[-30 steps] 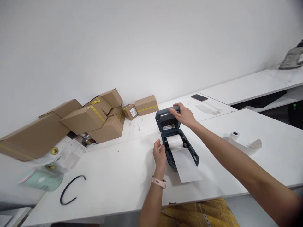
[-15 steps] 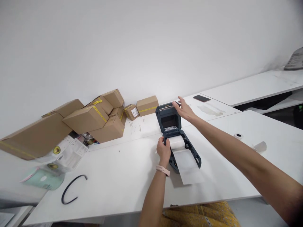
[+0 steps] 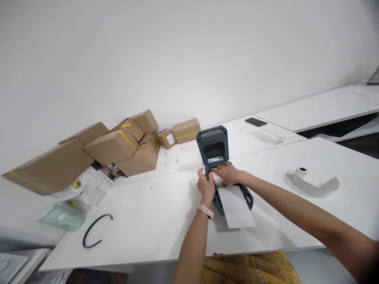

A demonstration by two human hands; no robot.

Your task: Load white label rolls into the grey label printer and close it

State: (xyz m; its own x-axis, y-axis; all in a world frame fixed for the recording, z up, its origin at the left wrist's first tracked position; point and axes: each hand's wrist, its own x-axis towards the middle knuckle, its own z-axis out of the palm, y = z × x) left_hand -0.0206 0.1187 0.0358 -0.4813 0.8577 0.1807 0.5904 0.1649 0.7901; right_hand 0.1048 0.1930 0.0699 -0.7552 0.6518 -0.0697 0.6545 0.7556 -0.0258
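Observation:
A dark blue label printer (image 3: 212, 146) sits on the white table with its lid raised. Inside lies a white paper roll (image 3: 217, 180), partly covered by my right hand, and a wide strip of paper (image 3: 237, 207) runs from it over the printer's front. My left hand (image 3: 206, 186), wearing a pink wristband, is at the printer's left edge, thumb and fingers around the rim. Across the top of the roll rests my right hand (image 3: 227, 173), palm down with fingers stretched to the left.
Cardboard boxes (image 3: 111, 146) are piled at the back left, beside clear packets and a mint pouch (image 3: 63, 217). A black curved band (image 3: 91, 232) lies at front left. A phone (image 3: 256, 122) and a small unrolled paper roll (image 3: 302, 172) are to the right.
My right hand has come down from the raised lid onto the paper roll inside the printer. My left hand stays at the printer's left edge. The view has shifted slightly.

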